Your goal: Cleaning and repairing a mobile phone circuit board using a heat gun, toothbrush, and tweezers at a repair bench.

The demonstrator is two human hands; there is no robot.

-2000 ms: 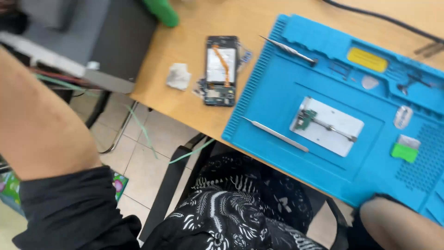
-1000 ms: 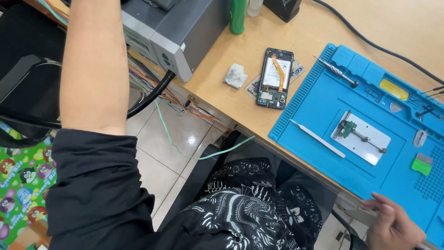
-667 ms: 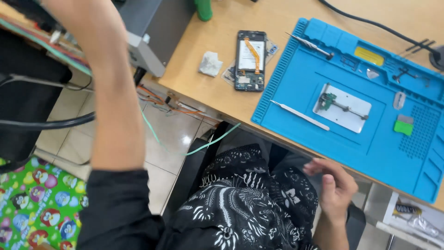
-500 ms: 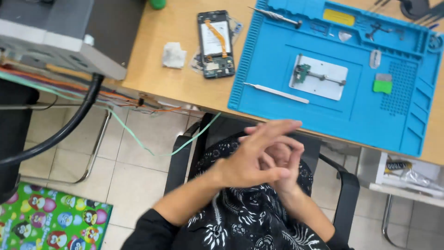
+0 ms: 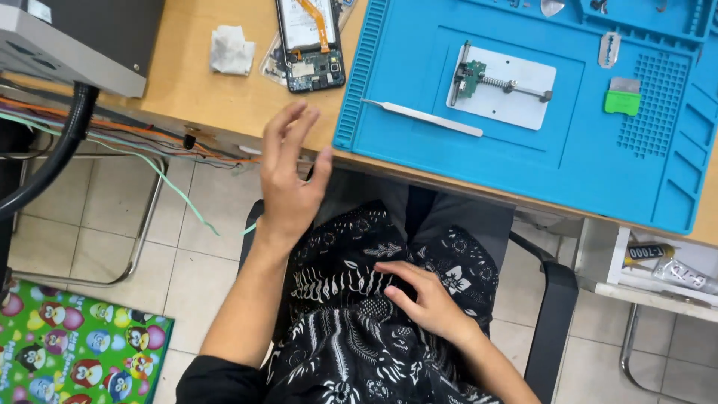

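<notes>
Now that our clasped hands have parted, our left hand [image 5: 290, 176] rises with fingers spread, empty, toward the opened phone [image 5: 309, 43] on the desk [image 5: 179, 82], while our right hand [image 5: 422, 295] rests flat on our lap.

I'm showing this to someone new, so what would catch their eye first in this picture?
The big bright blue work mat on the wooden desk stands out, with a small metal plate clamp and tweezers lying on it. Left of the mat lies an opened phone with its insides showing. Below the desk edge, the left hand is raised with fingers spread, while the right hand rests on the black-and-white patterned lap.
</notes>
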